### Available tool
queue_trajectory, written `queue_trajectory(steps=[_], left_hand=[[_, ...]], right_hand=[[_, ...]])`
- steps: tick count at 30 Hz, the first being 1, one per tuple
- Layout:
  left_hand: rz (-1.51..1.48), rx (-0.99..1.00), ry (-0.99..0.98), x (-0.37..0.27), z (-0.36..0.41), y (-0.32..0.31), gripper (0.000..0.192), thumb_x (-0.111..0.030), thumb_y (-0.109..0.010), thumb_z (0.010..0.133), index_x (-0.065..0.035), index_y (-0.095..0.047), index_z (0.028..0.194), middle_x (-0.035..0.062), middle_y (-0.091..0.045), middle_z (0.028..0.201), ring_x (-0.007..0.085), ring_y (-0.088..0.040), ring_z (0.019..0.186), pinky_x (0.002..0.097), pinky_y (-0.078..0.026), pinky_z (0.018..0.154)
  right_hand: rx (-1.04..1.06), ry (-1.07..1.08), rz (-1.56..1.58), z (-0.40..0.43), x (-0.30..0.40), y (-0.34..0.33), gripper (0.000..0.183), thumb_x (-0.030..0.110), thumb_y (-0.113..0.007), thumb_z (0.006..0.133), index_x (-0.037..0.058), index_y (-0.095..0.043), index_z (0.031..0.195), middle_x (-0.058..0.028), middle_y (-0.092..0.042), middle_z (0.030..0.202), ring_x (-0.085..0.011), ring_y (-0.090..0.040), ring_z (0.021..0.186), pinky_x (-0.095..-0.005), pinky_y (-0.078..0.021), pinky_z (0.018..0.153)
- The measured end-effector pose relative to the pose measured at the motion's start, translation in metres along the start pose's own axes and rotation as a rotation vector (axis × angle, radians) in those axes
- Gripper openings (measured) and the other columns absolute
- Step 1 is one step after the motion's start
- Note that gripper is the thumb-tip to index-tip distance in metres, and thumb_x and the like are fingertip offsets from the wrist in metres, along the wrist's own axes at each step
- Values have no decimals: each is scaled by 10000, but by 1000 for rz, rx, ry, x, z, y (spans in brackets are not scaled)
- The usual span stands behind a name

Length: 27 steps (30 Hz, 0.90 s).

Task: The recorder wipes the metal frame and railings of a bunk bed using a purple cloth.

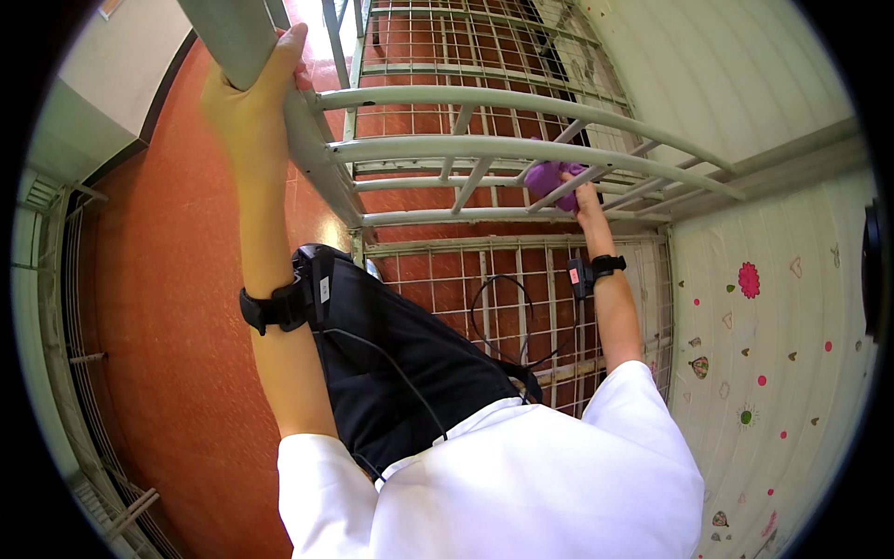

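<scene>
My left hand (262, 87) grips a grey metal upright post (241, 42) of a bed frame, its thumb lying along the post. In my right hand (585, 198) is a purple cloth (548, 180), bunched against the white metal bars (482, 148) of the bed's end rail. Part of the cloth is hidden behind the bars. These bars run from the post to the wall on the right, with short rungs joining them. Each forearm carries a black strap with a small device, the right one a strapped device (580, 278).
Wire-mesh bed bases (447, 279) lie beneath and beyond the bars. A patterned wall covering (761, 349) is on the right. Reddish-brown floor (167, 314) stretches to the left, where another metal bed frame (77, 349) stands. A loose black cable (489, 279) loops beside my right arm.
</scene>
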<state>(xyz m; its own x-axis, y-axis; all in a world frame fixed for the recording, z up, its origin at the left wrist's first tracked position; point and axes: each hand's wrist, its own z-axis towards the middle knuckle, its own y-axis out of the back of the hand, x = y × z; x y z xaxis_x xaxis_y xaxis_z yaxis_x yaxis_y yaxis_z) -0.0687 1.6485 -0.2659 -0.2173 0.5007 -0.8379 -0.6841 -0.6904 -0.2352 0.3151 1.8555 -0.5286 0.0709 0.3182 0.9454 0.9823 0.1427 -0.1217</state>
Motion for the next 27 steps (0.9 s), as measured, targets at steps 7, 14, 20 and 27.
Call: queue_trajectory(steps=[7, 14, 20, 27], left_hand=[[-11, 24, -5, 4, 0, 0, 169, -107, -690, 752, -23, -555, 809, 42, -532, 629, 117, -517, 530, 230, -394, 512], [21, -20, -3, 1, -1, 3, 155, -104, -690, 750, -21, -562, 782, 43, -524, 615, 119, -515, 529, 230, -394, 510], [-29, 10, -16, 1, 1, -4, 165, -104, -695, 746, -8, -566, 782, 47, -528, 611, 120, -512, 523, 238, -403, 506], [1, 18, -25, 1, 0, 1, 175, -107, -699, 745, -5, -566, 795, 51, -528, 608, 126, -512, 520, 240, -405, 507]], right_hand=[[-60, 121, -249, 2, -1, -1, 302, 155, -760, 671, 10, -631, 902, -58, -623, 839, -135, -579, 717, -262, -462, 656], [160, 112, 288, -30, 80, -11, 319, 220, -635, 779, 25, -590, 1028, -58, -618, 920, -176, -594, 857, -327, -477, 769], [-73, -29, 518, -19, 49, 6, 272, 288, -572, 813, 140, -570, 1041, -65, -588, 1010, -179, -585, 891, -347, -503, 734], [-36, -150, 174, -8, -9, 3, 347, 282, -634, 783, 42, -578, 1027, -82, -609, 927, -189, -598, 809, -331, -514, 673]])
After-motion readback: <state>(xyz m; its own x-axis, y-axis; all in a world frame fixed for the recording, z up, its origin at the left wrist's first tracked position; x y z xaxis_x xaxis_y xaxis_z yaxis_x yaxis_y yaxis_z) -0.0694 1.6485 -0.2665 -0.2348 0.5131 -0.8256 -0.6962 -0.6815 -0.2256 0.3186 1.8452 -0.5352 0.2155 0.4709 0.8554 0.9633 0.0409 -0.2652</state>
